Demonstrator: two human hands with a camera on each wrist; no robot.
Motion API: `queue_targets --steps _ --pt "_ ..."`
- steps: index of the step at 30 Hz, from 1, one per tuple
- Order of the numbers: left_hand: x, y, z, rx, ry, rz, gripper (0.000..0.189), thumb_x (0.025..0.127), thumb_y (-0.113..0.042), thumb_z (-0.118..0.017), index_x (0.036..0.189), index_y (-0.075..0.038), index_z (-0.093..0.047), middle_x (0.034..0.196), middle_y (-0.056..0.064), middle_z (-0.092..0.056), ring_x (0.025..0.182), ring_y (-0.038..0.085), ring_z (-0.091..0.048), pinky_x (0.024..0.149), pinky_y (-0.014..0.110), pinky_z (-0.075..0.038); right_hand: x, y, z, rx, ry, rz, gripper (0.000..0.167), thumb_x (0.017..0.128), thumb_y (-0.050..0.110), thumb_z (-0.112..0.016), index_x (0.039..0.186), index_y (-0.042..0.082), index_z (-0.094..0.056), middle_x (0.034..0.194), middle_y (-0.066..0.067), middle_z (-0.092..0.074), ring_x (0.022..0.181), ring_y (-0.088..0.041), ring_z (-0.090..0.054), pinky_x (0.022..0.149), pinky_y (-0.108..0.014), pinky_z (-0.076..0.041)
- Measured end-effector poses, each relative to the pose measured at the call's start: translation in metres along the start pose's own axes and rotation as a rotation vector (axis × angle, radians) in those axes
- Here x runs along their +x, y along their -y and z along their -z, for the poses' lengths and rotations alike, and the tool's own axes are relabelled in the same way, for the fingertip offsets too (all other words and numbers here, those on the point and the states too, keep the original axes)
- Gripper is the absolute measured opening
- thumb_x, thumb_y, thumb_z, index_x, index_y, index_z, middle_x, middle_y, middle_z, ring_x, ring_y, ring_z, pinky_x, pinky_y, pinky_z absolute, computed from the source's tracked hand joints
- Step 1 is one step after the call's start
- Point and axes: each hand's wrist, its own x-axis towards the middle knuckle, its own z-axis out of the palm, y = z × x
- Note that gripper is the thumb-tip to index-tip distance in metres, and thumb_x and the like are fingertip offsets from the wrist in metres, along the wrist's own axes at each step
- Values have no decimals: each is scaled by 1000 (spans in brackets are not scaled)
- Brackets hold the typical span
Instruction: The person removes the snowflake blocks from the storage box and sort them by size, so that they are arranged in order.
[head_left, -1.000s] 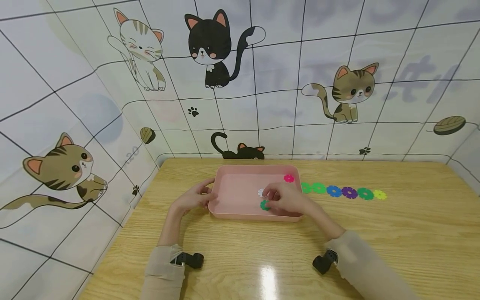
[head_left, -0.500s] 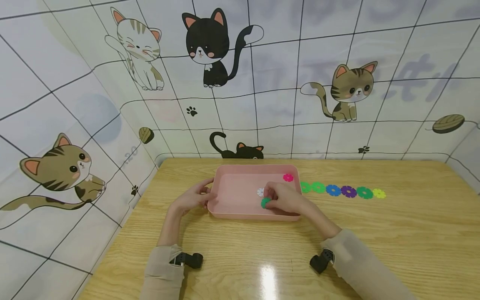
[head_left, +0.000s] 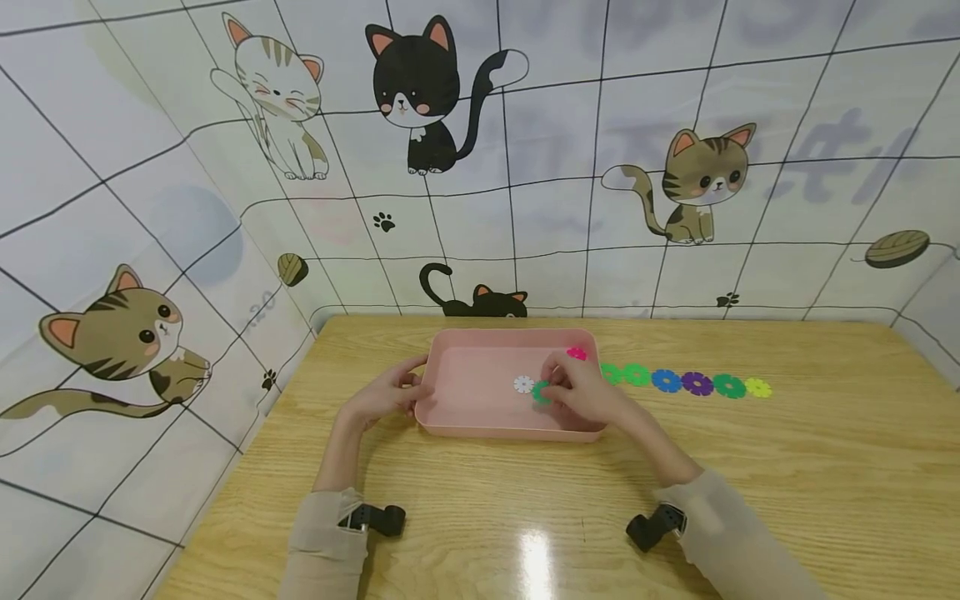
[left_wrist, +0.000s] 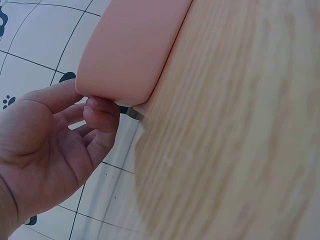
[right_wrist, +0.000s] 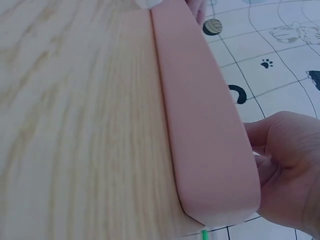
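In the head view my left hand [head_left: 386, 393] grips the left end of a shallow pink tray [head_left: 468, 433]. The left wrist view shows the thumb and curled fingers of that hand [left_wrist: 55, 142] at the tray's corner [left_wrist: 127, 55]. Inside the tray's right half, my right hand [head_left: 588, 390] pinches a green flower-shaped disc [head_left: 539, 392] by its right side. A white flower disc [head_left: 523, 384] lies just left of it. Behind the hand a pink flower disc [head_left: 577, 353] is partly covered. From the right wrist, the tray wall [right_wrist: 205, 115] hides my fingertips.
Right of the tray, a row of flower discs runs across the wooden table [head_left: 480, 500]: green ones [head_left: 637, 375], a blue [head_left: 667, 381], a purple [head_left: 697, 383], another green [head_left: 730, 386] and a yellow [head_left: 759, 387]. A cat-printed wall covering [head_left: 555, 208] stands behind the table.
My right hand has taken hold of the green disc and moved it slightly right and back in the tray, uncovering the white disc. The left hand stays at the tray.
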Motion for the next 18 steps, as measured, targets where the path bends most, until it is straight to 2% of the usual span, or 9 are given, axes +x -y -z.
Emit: queue_targets --steps 7,11,18 --pt "-1 -1 -1 -10 2 -1 69 102 -8 -59 160 -2 -21 100 13 -52 68 16 -53 63 27 -49 -13 -1 19 121 -55 -16 14 100 1 -60 108 -3 -49 89 -21 -63 69 -26 -62 62 -27 -53" --pt "-1 -1 -1 -18 5 -1 70 102 -8 -59 160 -2 -20 102 13 -52 69 16 -53 63 27 -49 -22 -4 35 85 -115 -23 18 99 2 -63 111 -5 -51 92 -20 -65 71 -28 -64 63 -30 -55" --pt "-1 -1 0 -17 3 3 69 102 -7 -58 160 -3 -21 103 14 -52 69 16 -54 64 27 -49 -42 -12 62 47 -195 -90 22 99 7 -65 115 -5 -54 97 -19 -66 77 -31 -66 70 -37 -59"
